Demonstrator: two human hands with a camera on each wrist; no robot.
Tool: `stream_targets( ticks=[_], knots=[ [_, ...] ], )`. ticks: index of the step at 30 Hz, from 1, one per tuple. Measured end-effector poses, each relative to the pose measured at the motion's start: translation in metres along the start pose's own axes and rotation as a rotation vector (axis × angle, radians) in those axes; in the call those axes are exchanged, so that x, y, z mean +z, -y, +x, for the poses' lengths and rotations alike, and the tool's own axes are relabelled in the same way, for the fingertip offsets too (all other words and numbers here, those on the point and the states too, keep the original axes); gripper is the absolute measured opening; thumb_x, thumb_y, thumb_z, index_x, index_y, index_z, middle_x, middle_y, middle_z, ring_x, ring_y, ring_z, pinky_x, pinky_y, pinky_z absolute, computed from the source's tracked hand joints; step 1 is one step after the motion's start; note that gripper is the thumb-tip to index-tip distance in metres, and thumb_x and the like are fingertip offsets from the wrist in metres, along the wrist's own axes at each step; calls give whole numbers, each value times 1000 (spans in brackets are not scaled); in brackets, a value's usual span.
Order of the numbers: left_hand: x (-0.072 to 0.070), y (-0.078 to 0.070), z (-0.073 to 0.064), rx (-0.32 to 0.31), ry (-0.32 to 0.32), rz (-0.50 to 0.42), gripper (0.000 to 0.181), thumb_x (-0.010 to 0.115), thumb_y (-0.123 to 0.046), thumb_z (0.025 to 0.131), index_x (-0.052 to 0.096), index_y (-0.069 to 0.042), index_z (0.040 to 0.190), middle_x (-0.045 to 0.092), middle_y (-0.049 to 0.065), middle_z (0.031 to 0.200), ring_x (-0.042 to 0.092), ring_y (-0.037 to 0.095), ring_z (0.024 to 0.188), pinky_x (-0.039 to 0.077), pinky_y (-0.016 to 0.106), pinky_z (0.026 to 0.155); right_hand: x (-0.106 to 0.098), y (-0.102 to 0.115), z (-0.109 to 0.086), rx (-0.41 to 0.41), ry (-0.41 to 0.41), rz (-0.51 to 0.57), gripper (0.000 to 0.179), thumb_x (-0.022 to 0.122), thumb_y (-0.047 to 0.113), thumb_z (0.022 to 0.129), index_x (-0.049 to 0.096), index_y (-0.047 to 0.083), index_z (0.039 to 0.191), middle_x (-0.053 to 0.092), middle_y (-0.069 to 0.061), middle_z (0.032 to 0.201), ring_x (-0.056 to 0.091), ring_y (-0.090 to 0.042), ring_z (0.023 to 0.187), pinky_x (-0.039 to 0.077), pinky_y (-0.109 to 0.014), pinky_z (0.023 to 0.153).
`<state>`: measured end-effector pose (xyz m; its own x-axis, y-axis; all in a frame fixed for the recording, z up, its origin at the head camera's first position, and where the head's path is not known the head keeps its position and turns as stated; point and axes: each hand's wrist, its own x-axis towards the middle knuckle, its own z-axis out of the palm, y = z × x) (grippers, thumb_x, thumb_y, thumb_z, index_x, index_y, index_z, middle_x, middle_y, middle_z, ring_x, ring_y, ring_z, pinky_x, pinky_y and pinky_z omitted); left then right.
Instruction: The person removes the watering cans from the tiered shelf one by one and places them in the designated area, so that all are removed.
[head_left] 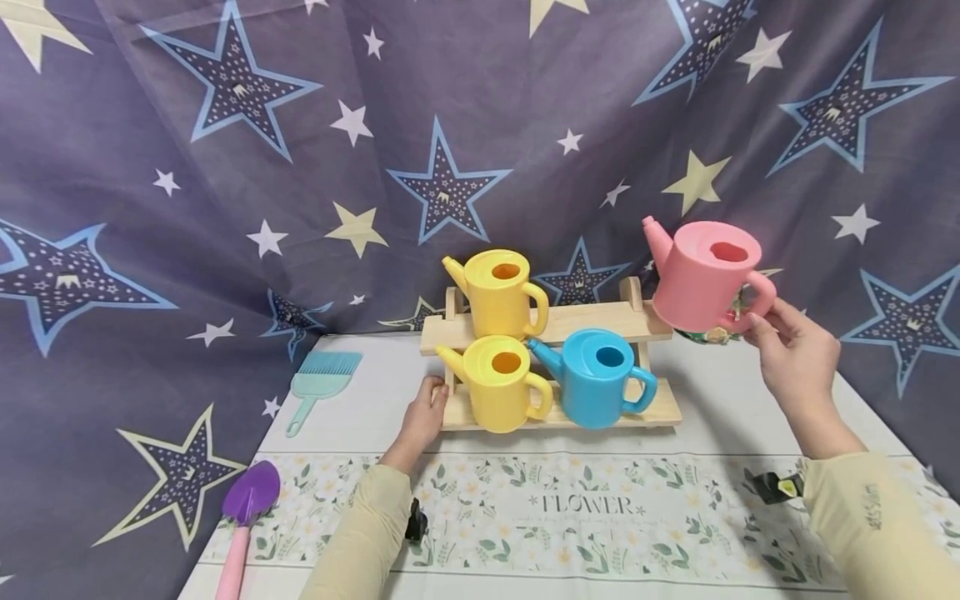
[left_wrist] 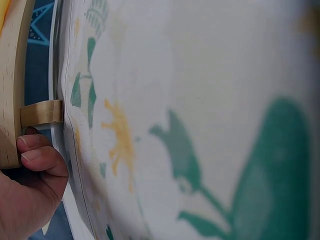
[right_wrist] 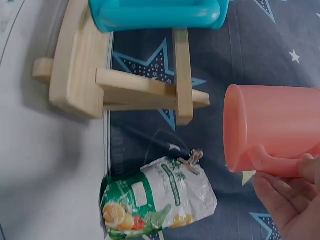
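My right hand (head_left: pixel 798 358) pinches the handle of a pink watering can (head_left: pixel 705 279), held up over the right end of a two-tier wooden shelf (head_left: pixel 592 321). In the right wrist view the pink can (right_wrist: pixel 277 125) appears apart from the shelf's wooden frame (right_wrist: pixel 80 65). My left hand (head_left: pixel 423 417) grips the left end of the lower board, its fingertips curled at the wood (left_wrist: pixel 10 100) in the left wrist view. One yellow watering can (head_left: pixel 497 296) stands on the upper tier. Another yellow watering can (head_left: pixel 498 396) and a blue watering can (head_left: pixel 598 383) stand on the lower tier, spouts to the left.
A clipped green-and-white bag (right_wrist: pixel 160 200) lies behind the shelf's right side. At the left are a mint brush (head_left: pixel 324 377) and a purple trowel (head_left: pixel 251 496) with a pink handle. A floral cloth (head_left: pixel 585 525) covers the table front; a starry curtain (head_left: pixel 480 100) hangs behind.
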<state>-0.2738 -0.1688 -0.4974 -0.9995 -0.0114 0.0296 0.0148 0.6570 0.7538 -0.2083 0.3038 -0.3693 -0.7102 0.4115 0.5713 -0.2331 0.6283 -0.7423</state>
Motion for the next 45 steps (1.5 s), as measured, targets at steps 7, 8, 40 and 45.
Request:
stream_targets(
  ticks=[7, 8, 40, 45],
  knots=[
    [-1, -1, 0, -6, -2, 2, 33, 37, -33, 107, 44, -13, 132, 51, 19, 140, 47, 43, 128, 36, 56, 105, -11, -10, -2, 39, -20, -20, 32, 65, 11, 95, 65, 0, 124, 67, -24, 112, 51, 26, 73, 44, -1, 69],
    [-1, -1, 0, -6, -2, 2, 33, 37, -33, 107, 44, -13, 132, 50, 19, 141, 46, 43, 128, 35, 56, 106, -13, -12, -2, 46, -21, -22, 33, 64, 12, 95, 64, 0, 125, 67, -24, 113, 51, 26, 74, 44, -1, 69],
    [-1, -1, -1, -23, -10, -29, 33, 38, -33, 106, 46, -13, 132, 48, 18, 143, 43, 42, 132, 33, 56, 108, -9, -66, -26, 169, 29, -115, 34, 62, 9, 96, 61, -1, 129, 66, -26, 113, 45, 27, 69, 42, 1, 63],
    [-1, -3, -2, -22, -6, -31, 33, 39, -32, 106, 46, -12, 131, 49, 19, 142, 43, 43, 131, 34, 57, 107, -4, -77, -30, 202, 77, -144, 36, 61, 12, 97, 59, 1, 132, 66, -25, 113, 41, 29, 64, 40, 1, 58]
  ],
)
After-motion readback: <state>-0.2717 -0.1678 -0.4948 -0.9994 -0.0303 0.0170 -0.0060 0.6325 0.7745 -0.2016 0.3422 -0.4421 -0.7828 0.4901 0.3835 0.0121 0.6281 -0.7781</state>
